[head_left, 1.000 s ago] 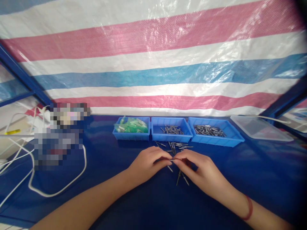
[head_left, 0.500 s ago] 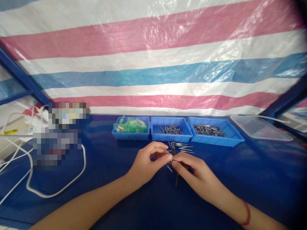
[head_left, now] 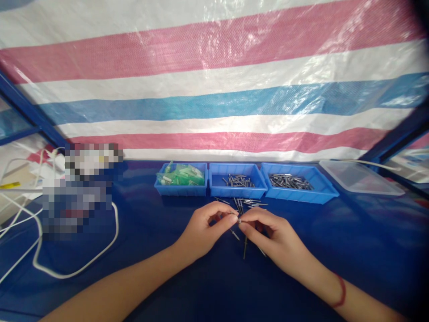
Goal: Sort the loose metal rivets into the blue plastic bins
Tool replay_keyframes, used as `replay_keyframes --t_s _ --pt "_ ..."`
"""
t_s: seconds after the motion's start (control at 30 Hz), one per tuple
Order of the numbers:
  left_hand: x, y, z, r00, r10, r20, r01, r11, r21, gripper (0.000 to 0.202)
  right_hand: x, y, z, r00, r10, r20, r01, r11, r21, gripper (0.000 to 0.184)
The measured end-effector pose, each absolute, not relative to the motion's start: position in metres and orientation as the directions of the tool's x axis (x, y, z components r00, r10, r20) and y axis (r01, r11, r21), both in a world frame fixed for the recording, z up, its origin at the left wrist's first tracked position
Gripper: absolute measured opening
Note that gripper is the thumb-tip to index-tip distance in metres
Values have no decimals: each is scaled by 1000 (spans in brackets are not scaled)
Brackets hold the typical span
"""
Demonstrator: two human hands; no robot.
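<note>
My left hand [head_left: 204, 228] and my right hand [head_left: 268, 232] meet fingertip to fingertip over the blue table [head_left: 167, 268]. Both are pinched on a small metal pin [head_left: 239, 220] held between them. Loose metal pins [head_left: 246, 203] lie on the table just beyond my fingers, and a few more pins [head_left: 245, 248] lie under my right hand. A red band circles my right wrist.
Three blue trays stand in a row behind the hands: the left tray [head_left: 181, 180] holds green parts, the middle tray [head_left: 237, 181] and right tray [head_left: 296, 184] hold metal pins. A clear lid [head_left: 360, 178] lies at far right. A white cable [head_left: 77, 264] loops at left.
My left hand's fingers lifted from flat into a raised pinch. Both hands stayed over the same spot with the pin between them. The view shifted slightly.
</note>
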State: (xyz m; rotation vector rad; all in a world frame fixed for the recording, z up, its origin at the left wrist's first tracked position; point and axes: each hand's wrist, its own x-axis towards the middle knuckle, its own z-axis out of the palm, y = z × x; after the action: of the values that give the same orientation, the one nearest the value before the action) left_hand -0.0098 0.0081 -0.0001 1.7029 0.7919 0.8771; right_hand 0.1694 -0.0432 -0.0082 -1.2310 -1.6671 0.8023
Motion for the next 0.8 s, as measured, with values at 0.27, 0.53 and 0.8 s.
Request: replay_keyframes --t_s 0.27,0.53,0.8 --pt "-11 7 2 537 809 241 240 -420 875 17 178 -45 -5 -45 931 363 416 348 -840 11" --pt "-26 7 24 757 631 169 601 -774 200 32 255 -15 15 172 756 631 866 189 -462 16" --pt "-40 13 33 699 711 -82 713 -702 -6 42 298 4 -4 160 816 555 985 -94 -145 28"
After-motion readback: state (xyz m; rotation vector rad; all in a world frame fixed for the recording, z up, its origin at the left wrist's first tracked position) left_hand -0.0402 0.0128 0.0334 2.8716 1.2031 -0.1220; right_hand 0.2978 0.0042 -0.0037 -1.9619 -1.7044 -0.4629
